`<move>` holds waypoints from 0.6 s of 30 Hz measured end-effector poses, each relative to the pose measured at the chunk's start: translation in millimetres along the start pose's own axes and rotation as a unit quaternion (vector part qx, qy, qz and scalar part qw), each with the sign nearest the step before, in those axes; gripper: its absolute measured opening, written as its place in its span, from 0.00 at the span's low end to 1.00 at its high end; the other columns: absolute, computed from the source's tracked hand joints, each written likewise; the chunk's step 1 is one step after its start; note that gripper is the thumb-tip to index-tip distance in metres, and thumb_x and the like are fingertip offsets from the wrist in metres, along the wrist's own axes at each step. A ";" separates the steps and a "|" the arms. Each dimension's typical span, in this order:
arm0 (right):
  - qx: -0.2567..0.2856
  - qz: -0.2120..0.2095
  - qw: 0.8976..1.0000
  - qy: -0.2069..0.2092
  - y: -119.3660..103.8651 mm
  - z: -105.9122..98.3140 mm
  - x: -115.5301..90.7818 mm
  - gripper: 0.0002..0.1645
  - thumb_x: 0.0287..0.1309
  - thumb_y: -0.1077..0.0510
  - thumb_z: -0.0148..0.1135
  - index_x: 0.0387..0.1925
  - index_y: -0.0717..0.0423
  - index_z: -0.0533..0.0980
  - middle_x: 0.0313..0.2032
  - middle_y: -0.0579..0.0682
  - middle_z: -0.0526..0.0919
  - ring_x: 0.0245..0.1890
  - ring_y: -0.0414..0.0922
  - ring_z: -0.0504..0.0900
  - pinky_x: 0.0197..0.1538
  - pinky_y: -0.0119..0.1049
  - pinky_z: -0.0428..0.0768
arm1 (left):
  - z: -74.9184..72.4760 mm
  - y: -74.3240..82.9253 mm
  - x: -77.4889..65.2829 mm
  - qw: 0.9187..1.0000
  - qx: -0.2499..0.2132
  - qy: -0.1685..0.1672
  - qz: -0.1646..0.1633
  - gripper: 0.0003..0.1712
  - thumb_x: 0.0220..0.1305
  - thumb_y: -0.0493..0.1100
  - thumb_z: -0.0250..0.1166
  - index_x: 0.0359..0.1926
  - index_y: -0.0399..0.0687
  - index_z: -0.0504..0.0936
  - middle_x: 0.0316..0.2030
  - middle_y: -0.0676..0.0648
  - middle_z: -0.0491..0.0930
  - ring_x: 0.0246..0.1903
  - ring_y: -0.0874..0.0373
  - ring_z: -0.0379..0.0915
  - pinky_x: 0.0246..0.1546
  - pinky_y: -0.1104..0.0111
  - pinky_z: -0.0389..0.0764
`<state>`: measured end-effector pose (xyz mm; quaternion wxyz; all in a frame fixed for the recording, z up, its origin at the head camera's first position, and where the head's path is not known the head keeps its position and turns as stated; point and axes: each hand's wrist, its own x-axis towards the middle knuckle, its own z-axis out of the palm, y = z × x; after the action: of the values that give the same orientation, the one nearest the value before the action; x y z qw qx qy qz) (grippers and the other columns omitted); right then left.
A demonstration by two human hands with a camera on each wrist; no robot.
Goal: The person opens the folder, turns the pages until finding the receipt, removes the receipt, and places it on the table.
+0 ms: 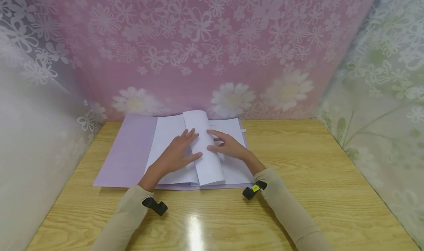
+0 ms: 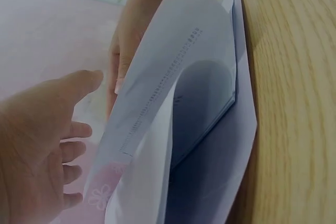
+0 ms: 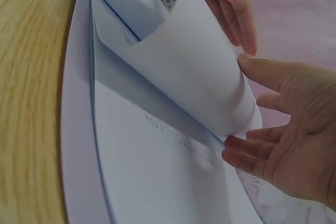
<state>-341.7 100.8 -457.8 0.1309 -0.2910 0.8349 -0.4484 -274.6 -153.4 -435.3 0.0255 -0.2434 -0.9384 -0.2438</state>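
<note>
A pale purple folder (image 1: 130,148) lies spread on the table, with white printed sheets inside. Between the hands, a white page (image 1: 209,168) arches up in a rounded curl across the middle. My right hand (image 1: 230,146) touches the curl's right side with thumb and fingertips; in the right wrist view its fingers (image 3: 247,153) lie along the curl's base. On the other side, my left hand (image 1: 175,153) has its fingers spread, close to the curl's left side. Lines of small print show on the page's underside (image 2: 157,87) in the left wrist view, too small to read.
The folder lies on a wood-grain table (image 1: 298,162), its back edge near a pink flowered curtain (image 1: 198,52). Pale flowered sheets hang at both sides. A small tab (image 1: 244,130) sticks out at the folder's right edge. Each wrist bears a black camera mount (image 1: 155,206).
</note>
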 end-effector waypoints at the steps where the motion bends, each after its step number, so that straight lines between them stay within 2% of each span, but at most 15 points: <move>1: 0.002 0.000 1.000 0.000 -1.0 0.6 -0.2 0.42 0.68 0.51 0.66 0.78 0.45 0.60 0.79 0.51 0.58 0.72 0.59 0.70 0.69 0.52 0.75 | 0.6 -0.1 0.0 1.000 0.001 -0.007 -0.003 0.45 0.71 0.64 0.60 0.79 0.46 0.59 0.81 0.45 0.50 0.81 0.43 0.40 0.78 0.41 0.50; 11: 0.008 0.000 1.000 0.003 -7.7 3.9 -1.3 0.41 0.69 0.50 0.65 0.78 0.46 0.60 0.78 0.51 0.60 0.71 0.58 0.72 0.68 0.52 0.76 | 1.8 -5.3 -2.7 0.998 -0.016 -0.053 -0.034 0.46 0.72 0.68 0.55 0.80 0.50 0.56 0.81 0.45 0.49 0.81 0.44 0.41 0.78 0.42 0.51; 18: 0.015 -0.009 1.000 -0.004 -12.0 4.9 -1.4 0.40 0.69 0.52 0.64 0.78 0.48 0.61 0.77 0.51 0.63 0.70 0.57 0.73 0.68 0.52 0.76 | -1.6 -8.2 -4.2 0.996 -0.020 -0.066 -0.054 0.48 0.72 0.71 0.53 0.81 0.51 0.54 0.81 0.44 0.48 0.81 0.42 0.40 0.77 0.41 0.51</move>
<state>-333.8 93.2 -450.7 0.1350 -0.2981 0.8248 -0.4611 -274.9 -162.3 -438.2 -0.0550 -0.2089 -0.9446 -0.2471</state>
